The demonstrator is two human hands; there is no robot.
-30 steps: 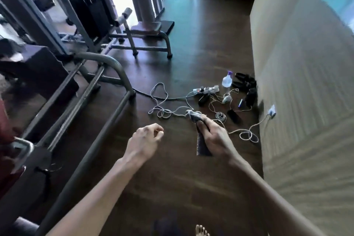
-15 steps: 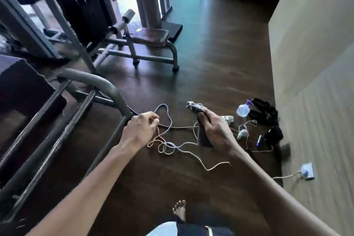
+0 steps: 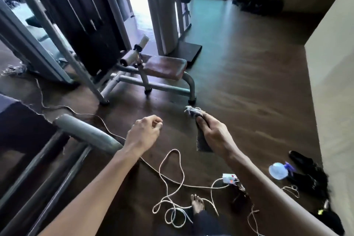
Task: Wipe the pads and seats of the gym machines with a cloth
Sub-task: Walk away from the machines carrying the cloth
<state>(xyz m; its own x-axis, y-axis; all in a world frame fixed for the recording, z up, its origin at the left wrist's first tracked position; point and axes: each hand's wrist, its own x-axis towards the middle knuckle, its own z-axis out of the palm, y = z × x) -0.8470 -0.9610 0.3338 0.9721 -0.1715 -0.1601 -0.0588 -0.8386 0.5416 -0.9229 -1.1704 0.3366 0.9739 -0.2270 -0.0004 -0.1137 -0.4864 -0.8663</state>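
A person's right hand (image 3: 214,132) is clamped on a dark cloth (image 3: 201,136), the grip closed around its middle so that a bunched grey end sticks out past the fingers and a flat dark tail hangs below the palm. The left hand (image 3: 143,136) is held out beside it at the same height, fingers curled loosely inward with nothing visibly in them; the two hands are near each other but apart. Both are raised above a dark wooden floor (image 3: 249,92).

Beyond the cloth stands a gym machine with a brown padded seat (image 3: 164,67) on a grey tube frame, a pale roller pad (image 3: 134,51) set just behind the seat. A second machine's grey curved bar (image 3: 86,134) passes under the left forearm.

On the floor below the arms, a white cord (image 3: 172,178) lies in loose loops and runs to a white power strip (image 3: 229,178). A bare foot (image 3: 197,205) stands among the loops. Near the wall (image 3: 335,101) on the right, a clear spray bottle (image 3: 278,170) with a purple top lies beside black shoes (image 3: 308,174).
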